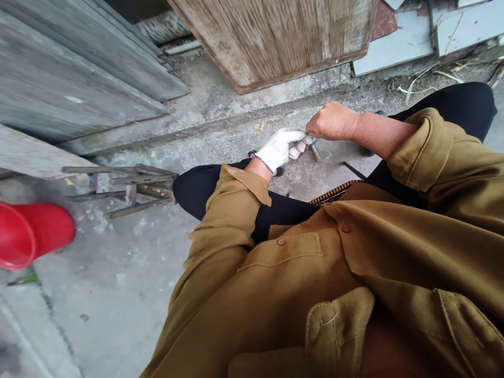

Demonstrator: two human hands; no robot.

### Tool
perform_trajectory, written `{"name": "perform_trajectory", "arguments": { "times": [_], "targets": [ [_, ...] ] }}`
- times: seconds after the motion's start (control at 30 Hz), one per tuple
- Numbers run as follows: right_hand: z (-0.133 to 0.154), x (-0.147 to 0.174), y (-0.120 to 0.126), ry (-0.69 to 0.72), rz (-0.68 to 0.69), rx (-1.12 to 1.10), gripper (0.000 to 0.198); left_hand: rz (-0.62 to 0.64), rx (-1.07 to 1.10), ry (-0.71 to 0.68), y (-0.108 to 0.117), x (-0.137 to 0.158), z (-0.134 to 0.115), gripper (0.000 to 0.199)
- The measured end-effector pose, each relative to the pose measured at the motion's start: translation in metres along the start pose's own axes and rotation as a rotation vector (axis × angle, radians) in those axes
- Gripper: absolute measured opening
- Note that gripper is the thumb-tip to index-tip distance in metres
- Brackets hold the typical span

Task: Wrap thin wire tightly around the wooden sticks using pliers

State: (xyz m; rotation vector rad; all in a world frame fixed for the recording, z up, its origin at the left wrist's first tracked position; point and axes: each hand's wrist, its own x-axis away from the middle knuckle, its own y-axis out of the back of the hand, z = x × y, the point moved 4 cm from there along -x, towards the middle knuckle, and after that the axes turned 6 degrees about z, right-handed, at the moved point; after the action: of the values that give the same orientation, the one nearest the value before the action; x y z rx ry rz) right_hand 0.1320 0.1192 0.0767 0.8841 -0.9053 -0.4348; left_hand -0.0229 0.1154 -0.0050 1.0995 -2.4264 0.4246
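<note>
My left hand [279, 148], in a white knitted glove, is held low in front of my knees with its fingers curled together. Bare and half closed, my right hand [331, 122] meets the gloved fingertips from the right. Just below where they meet, a small object with a bluish part and a brownish end [315, 152] sticks out; its kind is too small to tell. Whatever the right fingers pinch is hidden behind the knuckles. A dark thin bar [353, 170] lies below the right wrist.
A weathered wooden panel [283, 42] leans ahead, with grey boards [71, 68] to its left. White tiles [397, 39] are stacked at the upper right. On the left are a slatted wooden stool [134, 189] and a red bucket [51, 228] on the concrete floor [118, 294].
</note>
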Motion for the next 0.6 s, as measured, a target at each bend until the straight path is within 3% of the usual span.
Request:
{"name": "perform_trajectory", "arguments": {
  "times": [0.13,0.33,0.6],
  "targets": [
    [-0.002,-0.002,-0.003,-0.051,-0.025,-0.004,0.020,-0.034,-0.069,0.006,0.001,0.004,-0.010,0.020],
    [-0.011,-0.007,-0.008,-0.083,-0.084,-0.194,0.020,-0.196,-0.311,-0.086,0.008,0.003,-0.017,0.006],
    [-0.014,-0.011,-0.009,-0.118,-0.121,-0.346,0.018,-0.227,-0.269,-0.128,0.005,0.002,-0.013,0.009]
  ]
}}
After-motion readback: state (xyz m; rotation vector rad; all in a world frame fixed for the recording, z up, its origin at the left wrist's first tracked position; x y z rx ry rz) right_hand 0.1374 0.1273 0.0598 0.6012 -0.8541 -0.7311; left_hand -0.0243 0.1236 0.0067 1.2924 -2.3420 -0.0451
